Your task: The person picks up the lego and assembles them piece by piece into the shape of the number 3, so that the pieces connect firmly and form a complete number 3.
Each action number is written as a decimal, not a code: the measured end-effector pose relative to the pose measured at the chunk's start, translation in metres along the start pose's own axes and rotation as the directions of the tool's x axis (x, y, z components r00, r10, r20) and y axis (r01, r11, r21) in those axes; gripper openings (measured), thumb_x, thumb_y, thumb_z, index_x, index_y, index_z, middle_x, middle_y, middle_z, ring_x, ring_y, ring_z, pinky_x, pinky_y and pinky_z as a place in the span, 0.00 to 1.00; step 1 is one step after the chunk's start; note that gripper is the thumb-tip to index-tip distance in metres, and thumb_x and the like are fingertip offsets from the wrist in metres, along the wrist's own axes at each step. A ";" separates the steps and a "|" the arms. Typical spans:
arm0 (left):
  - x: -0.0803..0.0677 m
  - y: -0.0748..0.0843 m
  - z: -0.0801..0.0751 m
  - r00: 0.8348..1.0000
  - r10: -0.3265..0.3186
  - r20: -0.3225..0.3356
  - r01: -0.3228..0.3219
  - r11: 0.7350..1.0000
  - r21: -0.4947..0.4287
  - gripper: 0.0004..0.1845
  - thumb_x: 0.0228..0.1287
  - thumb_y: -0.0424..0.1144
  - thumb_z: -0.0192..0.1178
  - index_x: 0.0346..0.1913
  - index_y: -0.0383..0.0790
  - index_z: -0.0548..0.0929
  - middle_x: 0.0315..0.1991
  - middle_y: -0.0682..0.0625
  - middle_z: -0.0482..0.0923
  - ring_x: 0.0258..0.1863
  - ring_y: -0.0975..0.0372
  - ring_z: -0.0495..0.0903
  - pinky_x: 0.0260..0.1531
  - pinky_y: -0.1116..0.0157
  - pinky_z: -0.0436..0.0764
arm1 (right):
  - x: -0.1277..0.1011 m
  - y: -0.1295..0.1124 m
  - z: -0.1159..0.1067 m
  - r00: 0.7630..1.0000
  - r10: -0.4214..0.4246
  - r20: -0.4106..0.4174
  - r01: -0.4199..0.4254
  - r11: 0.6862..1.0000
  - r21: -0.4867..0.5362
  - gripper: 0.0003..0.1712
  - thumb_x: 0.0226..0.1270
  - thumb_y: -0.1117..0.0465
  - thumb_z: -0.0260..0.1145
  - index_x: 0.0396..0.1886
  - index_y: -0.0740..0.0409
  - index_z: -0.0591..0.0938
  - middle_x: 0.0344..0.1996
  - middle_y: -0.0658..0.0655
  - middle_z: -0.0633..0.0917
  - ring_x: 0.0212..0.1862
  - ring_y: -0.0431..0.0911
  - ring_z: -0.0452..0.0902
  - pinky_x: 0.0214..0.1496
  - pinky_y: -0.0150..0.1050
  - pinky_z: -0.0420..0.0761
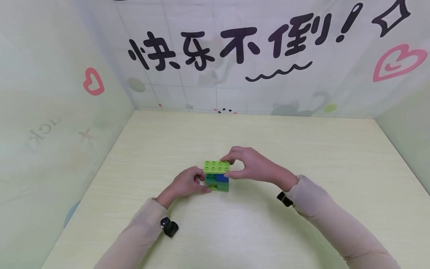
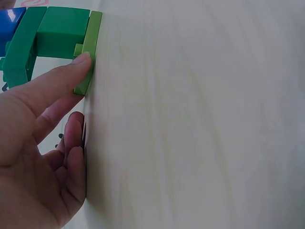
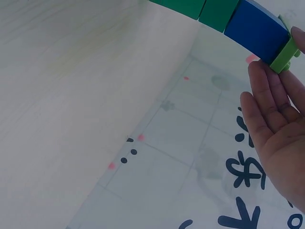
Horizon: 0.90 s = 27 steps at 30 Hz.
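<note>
A small stack of toy bricks stands mid-table: a green base, a dark green brick and a blue brick side by side, and a lime green studded brick on top. My left hand grips the stack's lower left side; in the left wrist view one fingertip presses the light green base brick. My right hand pinches the right end of the lime brick between thumb and forefinger. In the right wrist view the fingers touch the lime brick beside the blue brick.
The pale wooden table is walled in on three sides by printed panels: a back wall with black characters and side walls left and right. Black wrist cameras sit on both forearms.
</note>
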<state>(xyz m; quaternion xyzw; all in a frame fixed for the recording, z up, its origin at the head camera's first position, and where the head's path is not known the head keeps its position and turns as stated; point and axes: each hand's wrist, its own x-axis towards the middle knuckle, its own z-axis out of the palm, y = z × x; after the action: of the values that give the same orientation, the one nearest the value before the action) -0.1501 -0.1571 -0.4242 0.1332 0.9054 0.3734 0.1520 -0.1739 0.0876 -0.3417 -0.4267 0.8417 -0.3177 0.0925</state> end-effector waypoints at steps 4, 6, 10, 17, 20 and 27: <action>0.000 0.000 0.000 1.000 0.004 -0.004 -0.004 1.000 0.009 0.12 0.42 0.40 0.74 0.31 0.46 0.82 0.30 0.53 0.71 0.30 0.60 0.67 0.33 0.64 0.67 | 0.000 0.000 0.002 1.000 -0.014 -0.020 0.014 1.000 -0.010 0.23 0.56 0.53 0.67 0.51 0.57 0.80 0.36 0.44 0.77 0.39 0.37 0.73 0.40 0.35 0.73; 0.000 0.000 0.000 1.000 0.004 -0.006 -0.004 1.000 0.007 0.12 0.42 0.40 0.74 0.31 0.46 0.82 0.30 0.53 0.71 0.30 0.60 0.67 0.33 0.64 0.67 | 0.000 0.001 0.003 1.000 -0.018 -0.025 0.018 1.000 -0.011 0.23 0.56 0.53 0.67 0.50 0.57 0.80 0.35 0.44 0.77 0.38 0.37 0.73 0.39 0.35 0.73; 0.000 0.000 0.001 1.000 0.003 -0.007 -0.003 1.000 0.006 0.12 0.42 0.40 0.74 0.31 0.46 0.82 0.30 0.53 0.71 0.30 0.60 0.68 0.33 0.64 0.68 | 0.001 0.002 0.004 0.999 -0.019 -0.032 0.018 1.000 -0.011 0.22 0.55 0.53 0.68 0.49 0.58 0.81 0.34 0.45 0.77 0.37 0.37 0.74 0.38 0.34 0.73; 0.000 -0.002 0.002 1.000 0.007 -0.016 -0.007 1.000 0.005 0.13 0.42 0.40 0.74 0.32 0.45 0.82 0.30 0.53 0.72 0.30 0.61 0.68 0.33 0.64 0.68 | 0.005 -0.001 0.001 1.000 -0.002 0.003 0.002 1.000 -0.003 0.20 0.54 0.56 0.69 0.47 0.59 0.82 0.34 0.47 0.78 0.36 0.38 0.74 0.39 0.36 0.75; 0.000 -0.002 0.002 1.000 0.007 -0.018 -0.007 1.000 -0.002 0.13 0.42 0.40 0.74 0.33 0.46 0.83 0.31 0.53 0.72 0.30 0.60 0.68 0.33 0.64 0.68 | 0.007 -0.002 -0.001 1.000 0.000 0.028 0.001 1.000 -0.012 0.19 0.54 0.57 0.69 0.45 0.59 0.82 0.34 0.47 0.78 0.35 0.38 0.74 0.39 0.36 0.75; 0.001 -0.002 0.002 1.000 0.017 -0.012 -0.017 1.000 -0.002 0.13 0.42 0.41 0.74 0.33 0.45 0.83 0.31 0.53 0.72 0.31 0.60 0.68 0.33 0.64 0.68 | 0.008 -0.004 -0.002 0.999 0.010 0.046 -0.010 1.000 -0.002 0.18 0.54 0.58 0.69 0.45 0.60 0.82 0.35 0.48 0.77 0.36 0.38 0.74 0.39 0.33 0.74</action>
<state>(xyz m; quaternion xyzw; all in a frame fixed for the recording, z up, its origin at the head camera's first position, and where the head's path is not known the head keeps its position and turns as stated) -0.1505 -0.1571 -0.4274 0.1384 0.9046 0.3766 0.1437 -0.1767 0.0808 -0.3364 -0.4298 0.8417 -0.3066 0.1133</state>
